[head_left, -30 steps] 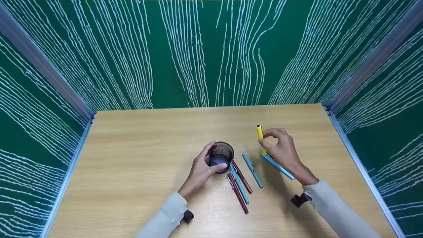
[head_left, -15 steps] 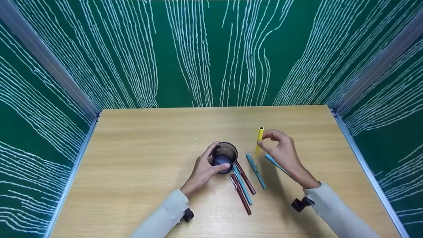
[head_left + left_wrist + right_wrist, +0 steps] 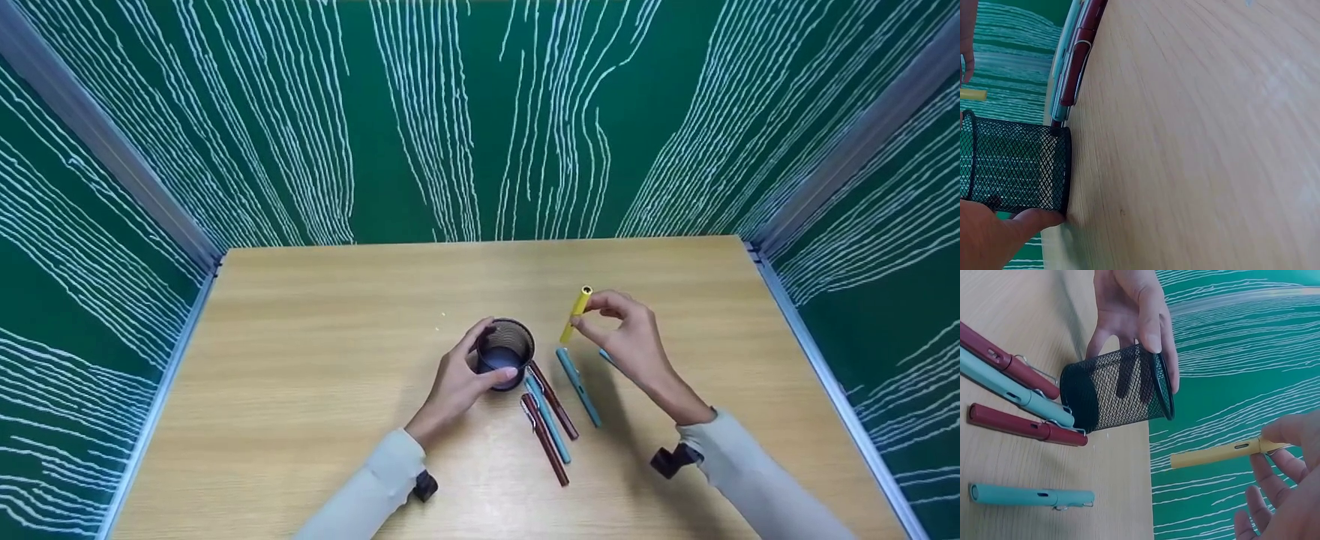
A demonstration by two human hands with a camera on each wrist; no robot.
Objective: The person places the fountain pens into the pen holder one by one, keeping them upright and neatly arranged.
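My left hand [image 3: 459, 382] grips a black mesh pen holder [image 3: 505, 346] that stands upright on the table with nothing visible inside. Thumb and fingers of my right hand [image 3: 634, 341] pinch a yellow pen [image 3: 577, 315], raised above the table right of the holder. In the right wrist view the yellow pen [image 3: 1216, 453] is held near its clip end. Beside the holder lie two dark red pens [image 3: 544, 441] with a light blue pen [image 3: 553, 427] between them. A teal pen [image 3: 578, 386] lies to their right. Another blue pen [image 3: 606, 357] is mostly hidden under my right hand.
The wooden table [image 3: 315, 360] is bounded by green panels [image 3: 405, 127] with white wavy lines at the back and both sides. Metal posts [image 3: 112, 135] stand at the corners. Tiny pale specks [image 3: 440, 321] lie left of the holder.
My right hand has lifted the yellow pen and moved it left, away from the blue pen at the right, tilting its top to the right. My left hand stays on the holder.
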